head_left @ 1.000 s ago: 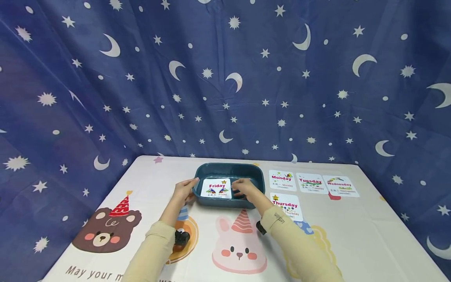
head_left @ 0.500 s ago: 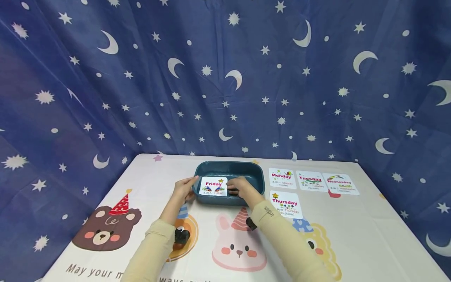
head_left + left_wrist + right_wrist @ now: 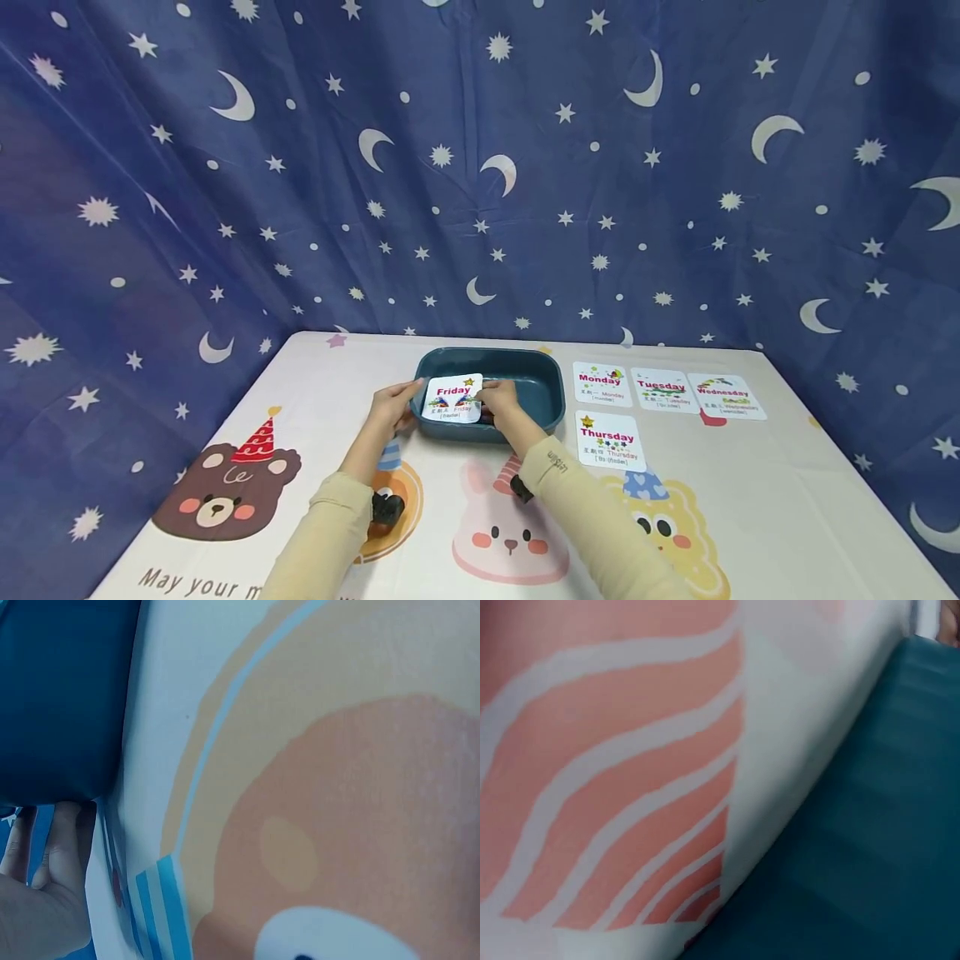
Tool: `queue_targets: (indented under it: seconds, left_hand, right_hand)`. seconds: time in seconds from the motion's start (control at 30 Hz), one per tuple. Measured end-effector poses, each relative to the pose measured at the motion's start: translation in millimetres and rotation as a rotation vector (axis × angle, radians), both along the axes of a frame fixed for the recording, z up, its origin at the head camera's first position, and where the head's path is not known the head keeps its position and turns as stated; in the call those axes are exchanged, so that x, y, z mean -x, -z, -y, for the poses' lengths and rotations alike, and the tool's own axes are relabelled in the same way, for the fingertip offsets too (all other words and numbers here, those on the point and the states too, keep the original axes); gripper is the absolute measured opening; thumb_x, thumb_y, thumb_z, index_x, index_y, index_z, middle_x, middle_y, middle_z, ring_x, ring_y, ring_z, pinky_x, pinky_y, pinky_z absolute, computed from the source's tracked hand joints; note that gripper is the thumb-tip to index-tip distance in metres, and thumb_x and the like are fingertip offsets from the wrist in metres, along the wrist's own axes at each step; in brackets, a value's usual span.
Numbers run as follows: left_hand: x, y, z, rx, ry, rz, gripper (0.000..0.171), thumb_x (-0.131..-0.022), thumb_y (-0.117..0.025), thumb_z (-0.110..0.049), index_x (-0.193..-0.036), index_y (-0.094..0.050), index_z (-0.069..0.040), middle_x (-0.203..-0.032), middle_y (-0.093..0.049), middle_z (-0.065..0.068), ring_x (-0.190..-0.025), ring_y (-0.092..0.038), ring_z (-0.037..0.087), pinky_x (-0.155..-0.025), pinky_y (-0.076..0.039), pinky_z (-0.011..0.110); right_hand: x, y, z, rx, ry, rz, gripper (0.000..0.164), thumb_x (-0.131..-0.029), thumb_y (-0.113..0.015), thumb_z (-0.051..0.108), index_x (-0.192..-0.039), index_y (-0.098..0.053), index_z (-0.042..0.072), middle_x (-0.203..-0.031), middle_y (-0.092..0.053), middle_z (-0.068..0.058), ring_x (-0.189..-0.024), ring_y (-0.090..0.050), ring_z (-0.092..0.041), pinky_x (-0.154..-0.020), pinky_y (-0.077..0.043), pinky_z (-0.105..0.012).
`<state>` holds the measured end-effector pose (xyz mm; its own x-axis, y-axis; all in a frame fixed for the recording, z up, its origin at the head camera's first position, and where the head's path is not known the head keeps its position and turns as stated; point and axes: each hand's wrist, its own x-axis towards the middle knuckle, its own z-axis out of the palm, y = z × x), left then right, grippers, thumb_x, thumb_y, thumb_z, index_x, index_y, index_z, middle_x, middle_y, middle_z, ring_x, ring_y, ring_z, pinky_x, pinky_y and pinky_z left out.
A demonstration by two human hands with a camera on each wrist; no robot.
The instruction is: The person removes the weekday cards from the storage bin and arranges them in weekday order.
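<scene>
A dark teal tray (image 3: pixel 532 400) stands on the table near its back edge. At its left end, my left hand (image 3: pixel 390 406) grips the wall, thumb on the rim and fingers outside. In the left wrist view, the fingers of that left hand (image 3: pixel 52 889) press against the tray's end (image 3: pixel 64 697). My right hand (image 3: pixel 501 400) reaches in over the front rim and pinches the right edge of a white "Friday" card (image 3: pixel 452 398). The card is tilted and overlaps the front rim. The right wrist view has only the tray's outer wall (image 3: pixel 855 825), with the right hand hidden.
To the right of the tray lie the cards "Monday" (image 3: pixel 602 385), "Tuesday" (image 3: pixel 664 392) and "Wednesday" (image 3: pixel 726 397) in a row. A "Thursday" card (image 3: pixel 610 441) lies below "Monday". Behind the table hangs a blue curtain (image 3: pixel 480 208) with moons and stars. The tablecloth (image 3: pixel 787 508) has cartoon animals.
My right hand has moved left to the Friday card and taken hold of its right edge. The card has shifted slightly left and up. My left hand stays on the tray.
</scene>
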<state>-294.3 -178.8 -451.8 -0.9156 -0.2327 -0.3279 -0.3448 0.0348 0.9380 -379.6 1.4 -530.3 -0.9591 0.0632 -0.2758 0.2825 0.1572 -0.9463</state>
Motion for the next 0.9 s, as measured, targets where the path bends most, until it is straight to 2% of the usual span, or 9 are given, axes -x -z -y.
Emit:
queue_targets:
  seconds: [0.07,0.13,0.23,0.33,0.5,0.63,0.77,0.9]
  left_hand:
    - [-0.2,1.1,-1,-0.007,-0.003,0.002,0.051,-0.091,-0.063,-0.033,-0.131,-0.054,-0.003,-0.095,-0.066,0.008,-0.054,-0.053,0.003,-0.052,-0.046,0.014]
    - [-0.4,1.4,-1,-0.005,-0.003,0.006,0.051,-0.090,-0.063,-0.034,-0.131,-0.054,-0.004,-0.089,-0.065,0.005,-0.051,-0.051,0.002,-0.051,-0.045,0.014]
    - [-0.1,1.3,-1,-0.010,0.000,0.001,0.052,-0.090,-0.063,-0.034,-0.131,-0.054,-0.003,-0.085,-0.065,0.003,-0.054,-0.053,0.003,-0.051,-0.046,0.015]
    - [-0.1,0.3,0,-0.018,-0.003,-0.008,0.052,-0.090,-0.063,-0.033,-0.131,-0.053,-0.001,-0.082,-0.065,0.001,-0.057,-0.055,0.003,-0.053,-0.048,0.016]
    - [0.8,-1.2,1,-0.013,0.000,-0.016,0.050,-0.092,-0.062,-0.031,-0.131,-0.053,-0.001,-0.076,-0.065,-0.002,-0.053,-0.053,0.002,-0.052,-0.046,0.015]
    - [0.8,-1.8,0,-0.016,0.004,-0.010,0.050,-0.092,-0.061,-0.032,-0.130,-0.054,-0.002,-0.077,-0.067,-0.001,-0.054,-0.055,0.002,-0.051,-0.046,0.014]
    - [0.1,-1.1,1,-0.029,0.005,-0.010,0.052,-0.091,-0.062,-0.033,-0.130,-0.053,-0.001,-0.074,-0.067,-0.002,-0.055,-0.058,0.002,-0.051,-0.047,0.014]
    - [-1.4,-0.8,1,-0.044,0.007,-0.006,0.052,-0.091,-0.063,-0.033,-0.131,-0.053,0.000,-0.068,-0.066,-0.003,-0.050,-0.055,0.002,-0.050,-0.046,0.014]
  right_hand:
    - [0.6,8.4,0,-0.086,-0.001,-0.120,0.034,-0.076,-0.071,0.001,-0.108,-0.059,0.002,-0.086,-0.063,-0.013,-0.065,-0.058,-0.020,-0.053,-0.050,-0.030]
    - [-26.0,-24.7,3,-0.217,0.022,-0.200,0.034,-0.075,-0.072,-0.002,-0.106,-0.061,0.000,-0.082,-0.064,-0.014,-0.067,-0.059,-0.022,-0.055,-0.049,-0.031]
    - [-59.5,-68.9,6,-0.343,0.045,-0.240,0.035,-0.075,-0.071,-0.006,-0.109,-0.062,0.000,-0.081,-0.067,-0.017,-0.068,-0.060,-0.024,-0.054,-0.047,-0.032]
    - [-72.9,-86.9,9,-0.390,0.076,-0.261,0.034,-0.077,-0.066,-0.008,-0.109,-0.062,0.000,-0.081,-0.066,-0.017,-0.069,-0.059,-0.022,-0.054,-0.044,-0.029]
    - [-76.7,-93.4,9,-0.413,0.106,-0.286,0.038,-0.078,-0.066,-0.007,-0.114,-0.062,0.000,-0.082,-0.067,-0.017,-0.073,-0.062,-0.024,-0.059,-0.048,-0.031]
    - [-75.8,-92.0,7,-0.393,0.118,-0.332,0.039,-0.076,-0.065,-0.009,-0.114,-0.062,-0.001,-0.076,-0.065,-0.015,-0.066,-0.057,-0.019,-0.056,-0.045,-0.029]
    - [-74.0,-89.3,5,-0.372,0.055,-0.376,0.042,-0.079,-0.055,-0.011,-0.120,-0.059,-0.004,-0.073,-0.057,-0.014,-0.058,-0.040,-0.014,-0.049,-0.030,-0.024]
    - [-74.0,-87.4,3,-0.333,-0.027,-0.402,0.039,-0.086,-0.047,-0.009,-0.125,-0.053,-0.007,-0.079,-0.054,-0.015,-0.062,-0.039,-0.015,-0.052,-0.029,-0.024]
